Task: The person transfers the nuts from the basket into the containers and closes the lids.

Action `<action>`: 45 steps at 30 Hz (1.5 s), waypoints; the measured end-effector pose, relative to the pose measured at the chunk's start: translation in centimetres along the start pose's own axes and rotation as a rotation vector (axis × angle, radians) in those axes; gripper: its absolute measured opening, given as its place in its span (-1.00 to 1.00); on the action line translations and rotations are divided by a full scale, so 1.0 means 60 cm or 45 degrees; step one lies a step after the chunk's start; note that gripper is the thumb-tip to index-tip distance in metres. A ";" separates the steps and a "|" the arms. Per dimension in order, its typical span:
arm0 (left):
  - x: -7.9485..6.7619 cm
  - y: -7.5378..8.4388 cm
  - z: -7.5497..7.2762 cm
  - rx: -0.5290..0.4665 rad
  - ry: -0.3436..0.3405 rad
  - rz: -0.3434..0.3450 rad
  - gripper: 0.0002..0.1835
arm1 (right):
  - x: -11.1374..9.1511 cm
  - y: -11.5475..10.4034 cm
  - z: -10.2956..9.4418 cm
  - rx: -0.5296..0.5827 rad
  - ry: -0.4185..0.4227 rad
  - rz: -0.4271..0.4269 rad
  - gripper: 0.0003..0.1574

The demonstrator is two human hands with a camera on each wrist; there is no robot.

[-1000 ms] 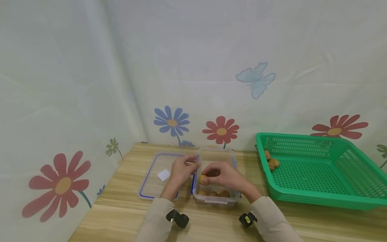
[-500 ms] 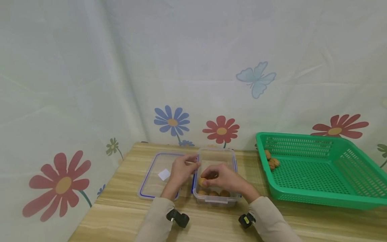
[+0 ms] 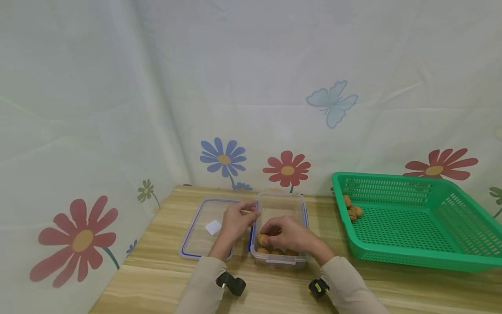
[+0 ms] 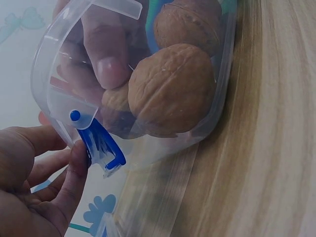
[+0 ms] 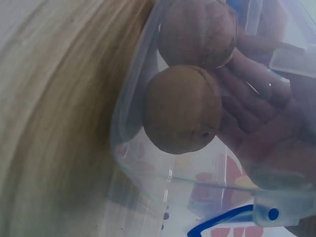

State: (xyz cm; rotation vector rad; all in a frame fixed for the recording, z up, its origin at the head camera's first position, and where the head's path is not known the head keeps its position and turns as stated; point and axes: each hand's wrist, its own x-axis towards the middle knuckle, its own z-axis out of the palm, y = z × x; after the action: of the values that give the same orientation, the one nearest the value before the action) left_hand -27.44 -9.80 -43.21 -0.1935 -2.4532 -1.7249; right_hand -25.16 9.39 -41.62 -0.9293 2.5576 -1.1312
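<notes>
R hand [image 3: 289,236] pinching a walnut [image 3: 261,239] btwn thumb & fingers, low in clear box [image 3: 279,213], nr its L side, just beyond near row of 3 walnuts [image 3: 276,251]. L hand [image 3: 237,219]: fingers slightly spread, touching box's L flap [image 4: 102,150]. Green basket [image 3: 412,256] on R.

Both forearms [image 3: 204,285] reach forward; left grip [image 3: 236,219] loosely bent; right grip [image 3: 288,234] pinching.

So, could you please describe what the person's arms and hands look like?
The left sleeve and right sleeve are plain beige and long, stopping short of the hands. A small black device sits by each cuff: the left one and the right one, which bears a yellow mark. The left hand and right hand wear no gloves.
</notes>
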 end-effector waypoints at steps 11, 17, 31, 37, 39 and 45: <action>0.001 -0.001 0.001 -0.001 0.008 0.003 -0.62 | 0.002 0.002 0.002 -0.078 0.007 -0.020 -0.81; 0.001 -0.001 0.001 -0.006 0.005 0.006 -0.63 | -0.003 -0.003 -0.003 -0.052 0.004 0.001 -0.75; -0.002 -0.001 -0.002 -0.008 0.000 -0.005 -0.62 | -0.014 -0.013 -0.031 -0.054 0.101 -0.039 -0.72; -0.003 0.000 -0.007 -0.003 0.017 -0.022 -0.63 | -0.016 -0.021 -0.044 -0.042 0.148 -0.072 -0.72; -0.001 0.000 -0.007 -0.008 0.016 -0.024 -0.62 | -0.021 -0.025 -0.053 -0.029 0.164 -0.079 -0.71; 0.002 0.000 0.000 -0.015 0.011 -0.010 -0.62 | -0.052 -0.045 -0.100 -0.063 0.230 -0.083 -0.66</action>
State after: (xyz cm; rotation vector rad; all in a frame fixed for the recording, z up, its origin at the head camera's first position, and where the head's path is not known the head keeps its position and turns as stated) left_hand -27.55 -9.82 -43.20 -0.1771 -2.4416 -1.7395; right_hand -23.91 13.51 -35.75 -0.9702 2.7272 -1.2274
